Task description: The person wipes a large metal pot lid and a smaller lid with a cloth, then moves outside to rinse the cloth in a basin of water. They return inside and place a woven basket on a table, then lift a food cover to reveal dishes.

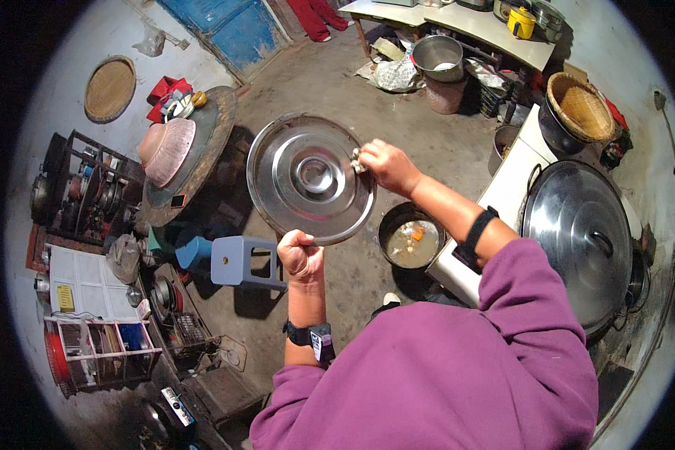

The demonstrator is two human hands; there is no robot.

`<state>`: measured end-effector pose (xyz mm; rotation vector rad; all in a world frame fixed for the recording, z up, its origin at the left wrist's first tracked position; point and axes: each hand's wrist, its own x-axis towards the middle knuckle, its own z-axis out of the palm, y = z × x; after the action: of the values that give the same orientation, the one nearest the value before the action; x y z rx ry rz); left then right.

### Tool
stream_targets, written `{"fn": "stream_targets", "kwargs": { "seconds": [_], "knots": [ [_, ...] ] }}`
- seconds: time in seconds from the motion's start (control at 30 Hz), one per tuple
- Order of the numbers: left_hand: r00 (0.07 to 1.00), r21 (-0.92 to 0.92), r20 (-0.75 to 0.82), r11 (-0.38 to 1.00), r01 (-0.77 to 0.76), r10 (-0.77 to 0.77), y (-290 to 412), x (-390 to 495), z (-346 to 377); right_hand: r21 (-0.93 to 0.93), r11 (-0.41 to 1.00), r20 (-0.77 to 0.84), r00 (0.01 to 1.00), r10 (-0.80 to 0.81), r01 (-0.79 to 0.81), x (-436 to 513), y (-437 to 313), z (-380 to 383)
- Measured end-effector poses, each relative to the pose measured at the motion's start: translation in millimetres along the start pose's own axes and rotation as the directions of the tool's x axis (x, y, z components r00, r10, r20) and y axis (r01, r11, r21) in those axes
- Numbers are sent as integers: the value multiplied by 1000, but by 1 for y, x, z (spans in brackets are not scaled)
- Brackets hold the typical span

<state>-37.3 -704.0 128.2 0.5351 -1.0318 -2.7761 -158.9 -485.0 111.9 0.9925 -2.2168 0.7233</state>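
Observation:
My left hand [302, 256] grips the lower rim of a round stainless steel lid [284, 194], which is held up in front of me above the floor. At the lid's right side, my right hand [385, 163] is closed on a small crumpled greyish-white cloth or scrubber [358, 161] and presses it to the metal near the rim. Below the right forearm, a dark pot [383, 247] stands low, with cloudy liquid and an orange piece [418, 233] in it.
A white tiled counter [498, 191] at right bears a large lidded wok [574, 236] and a woven basket [582, 107]. To the left are a grey-blue plastic stool [228, 261] and a round table [222, 121] with a pink basket [171, 149]. Another person's red-trousered legs [315, 17] show at the top.

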Motion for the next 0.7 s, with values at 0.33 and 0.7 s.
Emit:
{"fn": "stream_targets", "kwargs": {
  "seconds": [0.33,0.7],
  "knots": [
    [976,63,18,974,217,-218,-6,10,-21,-143,973,68,982,-174,182,78,21,21],
    [967,-17,5,967,254,-254,-34,31,-39,647,626,-230,671,705,-436,89,19,33]
  ]
}}
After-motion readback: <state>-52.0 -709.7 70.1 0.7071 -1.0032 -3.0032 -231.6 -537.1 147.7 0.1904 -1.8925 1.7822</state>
